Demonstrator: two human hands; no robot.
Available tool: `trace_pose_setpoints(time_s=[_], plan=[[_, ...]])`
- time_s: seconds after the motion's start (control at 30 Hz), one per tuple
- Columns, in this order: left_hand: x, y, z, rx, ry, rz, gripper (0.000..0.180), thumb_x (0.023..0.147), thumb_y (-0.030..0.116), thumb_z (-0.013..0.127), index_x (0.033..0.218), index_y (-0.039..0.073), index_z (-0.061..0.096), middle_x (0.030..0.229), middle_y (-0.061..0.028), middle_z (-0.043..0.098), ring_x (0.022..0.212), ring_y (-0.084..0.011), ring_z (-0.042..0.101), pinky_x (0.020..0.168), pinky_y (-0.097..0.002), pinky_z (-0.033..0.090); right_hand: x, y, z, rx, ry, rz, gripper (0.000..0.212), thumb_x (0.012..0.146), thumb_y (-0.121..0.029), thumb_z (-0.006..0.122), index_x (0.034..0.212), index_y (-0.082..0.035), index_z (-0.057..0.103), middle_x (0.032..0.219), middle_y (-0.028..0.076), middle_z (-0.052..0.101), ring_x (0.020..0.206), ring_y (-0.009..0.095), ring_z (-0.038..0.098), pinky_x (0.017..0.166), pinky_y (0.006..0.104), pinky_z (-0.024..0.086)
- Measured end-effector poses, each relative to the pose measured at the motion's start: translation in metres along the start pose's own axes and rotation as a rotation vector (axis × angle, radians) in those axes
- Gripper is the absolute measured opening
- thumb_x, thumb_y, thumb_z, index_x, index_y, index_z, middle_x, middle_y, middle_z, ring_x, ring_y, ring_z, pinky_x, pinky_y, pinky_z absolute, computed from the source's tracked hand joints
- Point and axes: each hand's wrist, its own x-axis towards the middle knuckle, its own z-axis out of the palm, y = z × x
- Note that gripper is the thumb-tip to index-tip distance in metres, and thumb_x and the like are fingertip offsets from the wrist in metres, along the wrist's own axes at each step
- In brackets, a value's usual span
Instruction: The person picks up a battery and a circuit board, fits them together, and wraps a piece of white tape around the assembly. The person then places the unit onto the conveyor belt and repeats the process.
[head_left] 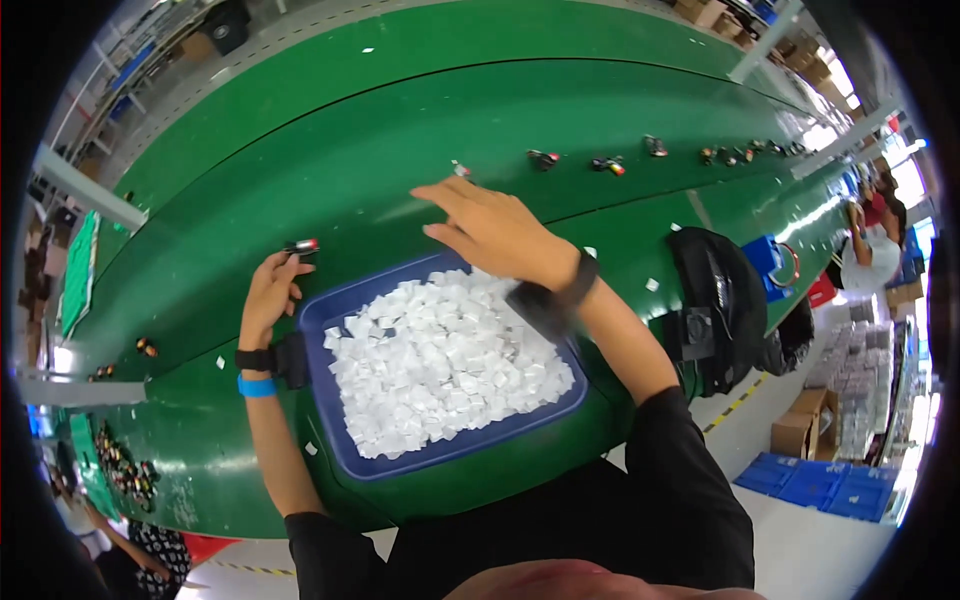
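Observation:
Beyond the left rim of a blue tray (308, 360) is my left hand (268, 298), its fingers curled. At its fingertips is a small black part with a red tip (302, 246), which appears pinched there. White square packets (450, 360) fill the tray in a loose heap. My right hand (500, 235) hovers over the tray's far edge, fingers stretched to the left and thumb apart, with nothing seen in it. Just past its knuckles, a small part with a whitish piece (459, 168) lies on the green belt (390, 130).
More small dark parts (607, 165) are strung along the belt to the right; several are piled (125, 468) at the left. A black bag (715, 300) and a blue box (765, 265) stand right of the tray. Other people (875, 245) work at both ends.

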Motion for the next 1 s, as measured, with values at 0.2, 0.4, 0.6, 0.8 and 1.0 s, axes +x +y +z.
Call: trace_pose_setpoints(time_s=[0.2,0.4,0.6,0.8,1.0], plan=[[-0.027,0.019,-0.006,0.223,0.223,0.042,0.053,0.101,0.033,0.060,0.143,0.004,0.047,0.111,-0.0079,0.070,0.067,-0.0096,0.059,0.049,-0.0216,0.045,0.051,0.055,0.055,-0.199,-0.270,0.180,0.051,0.100,-0.030,0.058,0.146,-0.014,0.044,0.131,0.017,0.056,0.119,0.038,0.058,0.096,0.0489,0.050],[-0.060,0.078,0.015,0.079,-0.012,0.180,0.045,0.101,0.028,0.060,0.138,0.005,0.052,0.109,-0.0074,0.071,0.069,-0.0086,0.059,0.050,-0.0210,0.044,0.064,0.061,0.065,-0.245,-0.433,0.190,0.044,0.099,-0.031,0.059,0.139,-0.016,0.050,0.122,0.017,0.061,0.114,0.039,0.061,0.094,0.0500,0.051],[-0.078,0.103,0.044,0.091,-0.161,0.238,0.033,0.101,0.024,0.059,0.129,0.006,0.060,0.102,-0.0054,0.071,0.068,-0.0068,0.056,0.051,-0.0197,0.042,0.061,0.064,0.097,-0.110,-0.189,0.227,0.033,0.097,-0.036,0.063,0.122,-0.015,0.060,0.111,0.015,0.064,0.104,0.040,0.065,0.089,0.0501,0.053],[-0.086,0.099,0.054,0.114,-0.207,0.325,0.029,0.101,0.023,0.060,0.123,0.005,0.063,0.098,-0.0047,0.071,0.068,-0.0063,0.055,0.053,-0.0196,0.042,0.068,0.027,0.094,-0.182,-0.307,0.074,0.038,0.090,-0.036,0.070,0.114,-0.007,0.064,0.112,0.019,0.064,0.102,0.040,0.066,0.084,0.0503,0.054],[-0.089,0.108,0.060,0.135,-0.206,0.324,0.026,0.100,0.021,0.060,0.118,0.004,0.065,0.095,-0.0042,0.071,0.068,-0.0057,0.055,0.056,-0.0199,0.043,0.057,0.062,0.062,-0.560,0.042,0.070,0.035,0.087,-0.035,0.073,0.112,-0.012,0.062,0.108,0.016,0.064,0.096,0.039,0.067,0.081,0.0475,0.055]])
